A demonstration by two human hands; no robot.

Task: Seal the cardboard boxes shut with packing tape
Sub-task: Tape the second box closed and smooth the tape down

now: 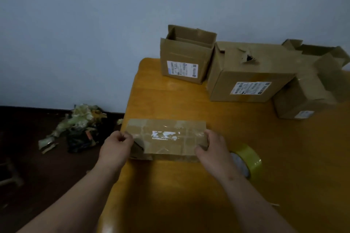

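A flat, low cardboard box [166, 138] lies at the table's left edge, its top covered in shiny clear tape. My left hand [116, 146] is at the box's left end, fingers curled and pinching something at that end, probably tape. My right hand [212, 149] grips the box's right end, thumb on the near side. A yellow roll of packing tape [250, 162] lies on the table just right of my right wrist, partly hidden by it.
Three more cardboard boxes stand at the back: an open one [186, 56], a torn closed one [250, 73], and an open one [310, 89] at the right. The orange wooden table [189, 195] ends at left; tape scraps [79, 126] litter the dark floor.
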